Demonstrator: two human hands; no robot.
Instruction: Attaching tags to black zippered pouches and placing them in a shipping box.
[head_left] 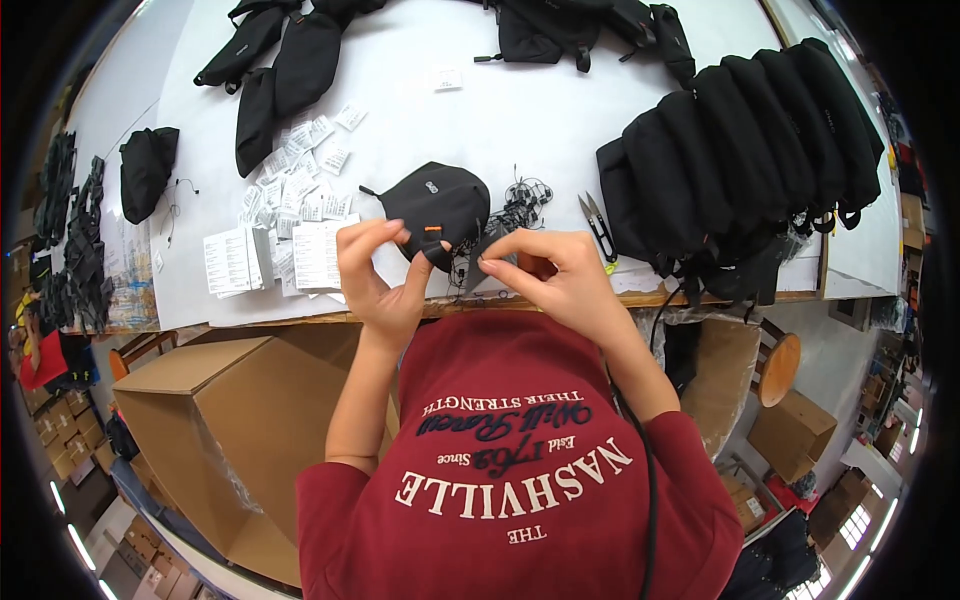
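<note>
As seen from the head camera, both hands work at the near edge of the white table (560,110):

Left hand (378,272): raised over the table edge, thumb and forefinger pinched narrow at the lower edge of a black pouch; what sits between the tips is too small to tell.

Right hand (555,275): fingertips drawn together beside the pouch, apparently nipping a thin black string; the string itself is hard to make out.

Black pouch (440,205): lies flat on the table just beyond the hands, with a small orange tab on its near edge.

Near it: a heap of black string loops (520,205) touching its right side, thread snips (597,222) further right, white paper tags (300,190) scattered to the left, a row of finished black bags (740,150) at far right.

Risk: the pinch looks slight, so the string could slip free; the loops lie tangled, so pulling one may drag others off the edge.

Below: an open cardboard box (230,430) stands under the table.
</note>
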